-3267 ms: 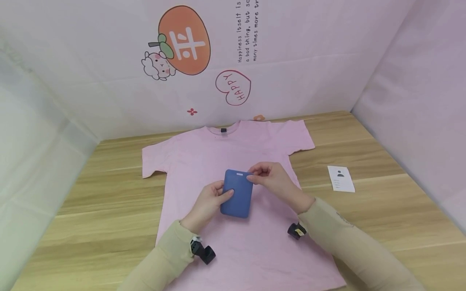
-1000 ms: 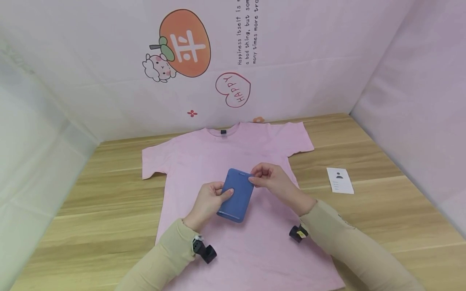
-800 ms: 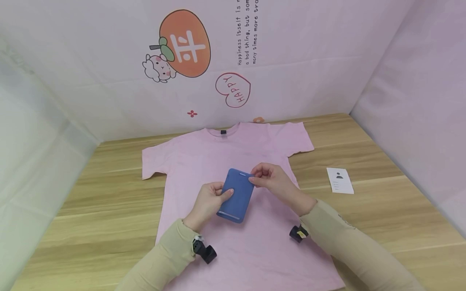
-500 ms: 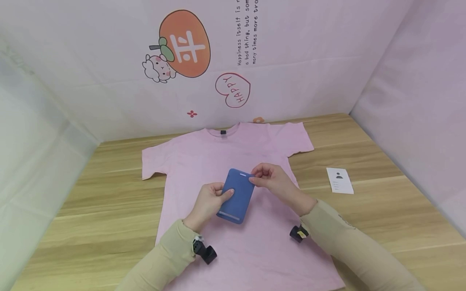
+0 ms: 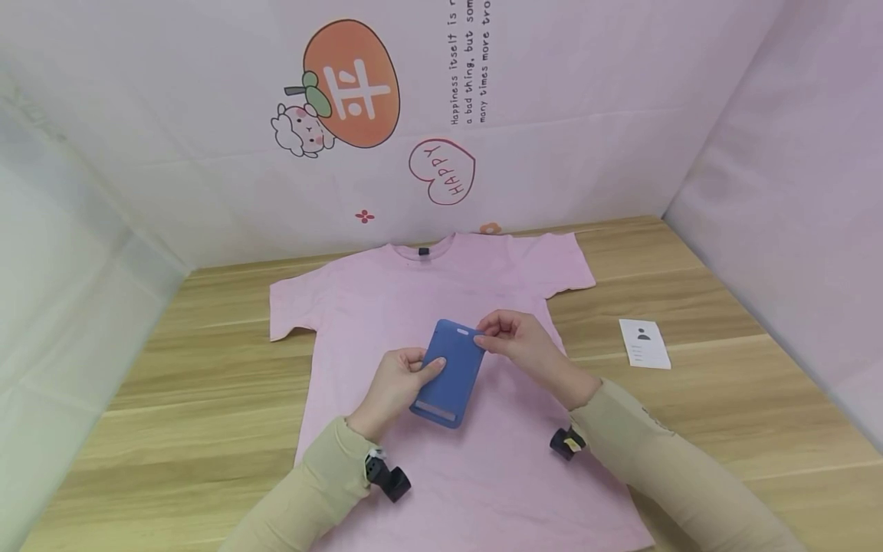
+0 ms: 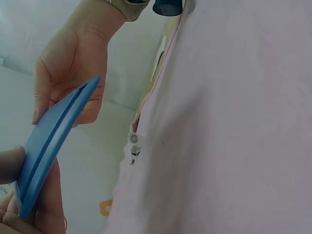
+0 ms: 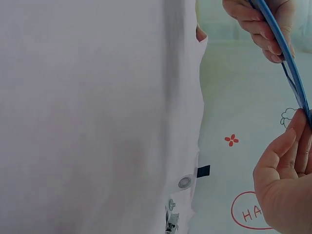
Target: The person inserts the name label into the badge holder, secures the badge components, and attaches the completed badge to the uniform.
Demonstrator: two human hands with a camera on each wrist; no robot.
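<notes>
A blue badge holder [image 5: 451, 374] is held above a pink T-shirt [image 5: 386, 307] spread flat. It has a small slot at its top and a pale strip near its bottom edge. My left hand [image 5: 393, 387] grips its left side, thumb on the front face. At the upper right corner my right hand [image 5: 520, 345] pinches its edge between thumb and fingers. Seen edge-on in the left wrist view, the holder shows layered edges. A small metal clip [image 6: 135, 152] lies on the shirt in the wrist views; the head view does not show it.
A white card [image 5: 645, 343] with a printed figure lies on the wooden table [image 5: 717, 399], right of the shirt. A printed white curtain [image 5: 552, 115] stands behind the table, and white cloth walls rise at both sides.
The badge holder has tilted in both hands since the earliest frame, its lower end shifting left and down. The pale strip near its bottom now shows more. Both hands keep their hold.
</notes>
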